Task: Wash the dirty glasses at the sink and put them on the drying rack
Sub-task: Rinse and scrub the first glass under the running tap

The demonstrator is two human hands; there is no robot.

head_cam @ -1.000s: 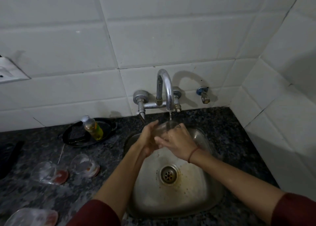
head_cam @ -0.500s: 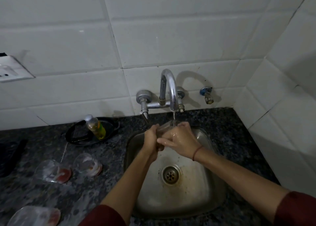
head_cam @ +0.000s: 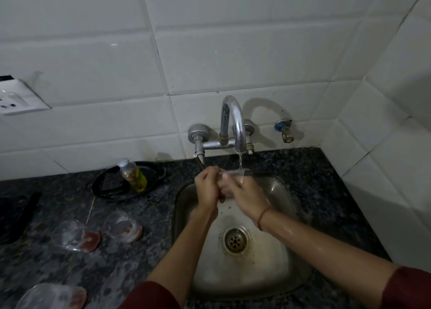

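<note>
Over the steel sink point(head_cam: 282, 276) both my hands hold a clear glass point(head_cam: 235, 173) under the running tap point(head_cam: 234, 124). My left hand point(head_cam: 207, 188) grips the glass from its left side. My right hand point(head_cam: 245, 196) wraps it from the right and front, hiding most of it. Water falls onto the glass rim. Three dirty glasses with red residue lie on the dark counter to the left: one point(head_cam: 74, 236), another point(head_cam: 122, 227), and a third point(head_cam: 50, 297) at the bottom edge.
A yellow soap bottle point(head_cam: 133, 175) stands in a black dish point(head_cam: 154, 175) behind the glasses. A wall socket point(head_cam: 16, 97) sits at far left, a small valve point(head_cam: 285, 131) right of the tap. White tiled walls close in behind and on the right.
My hands have shifted slightly up toward the spout and turned the glass between them; the water still runs. The view moved a little to the left.
</note>
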